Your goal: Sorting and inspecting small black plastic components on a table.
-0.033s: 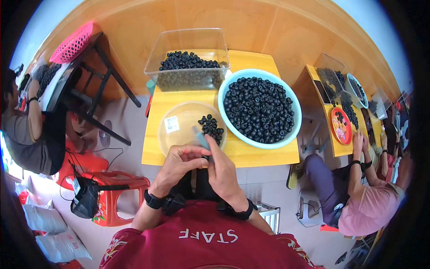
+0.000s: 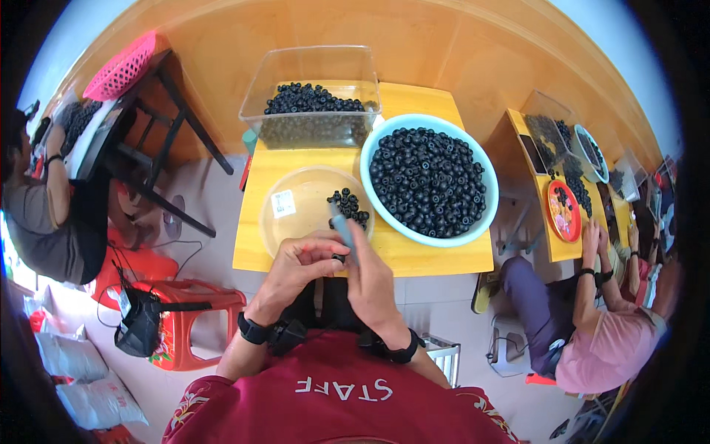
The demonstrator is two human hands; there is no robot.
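My left hand [image 2: 299, 266] pinches a small black ring-like piece [image 2: 339, 258] between thumb and fingers, just past the table's near edge. Close against it, my right hand [image 2: 372, 285] grips a slim tool with a blue-grey handle [image 2: 343, 230]; its tip is too blurred to name its kind. Beyond both hands lies a round, shallow clear tray [image 2: 299, 185] with a white label. Several loose black pieces [image 2: 353, 200] with holes are gathered at the tray's right side.
A light-blue basin [image 2: 493, 200] heaped with black pieces stands right on the yellow table [image 2: 436, 260]. Behind the tray is a clear bin [image 2: 303, 63] of similar pieces. Red stools [image 2: 194, 333] stand left. People work at both sides, one in a pink shirt [image 2: 610, 344] at right.
My right hand and the tool have shifted slightly, the handle now closer to my left fingers. The left hand still holds the black piece.
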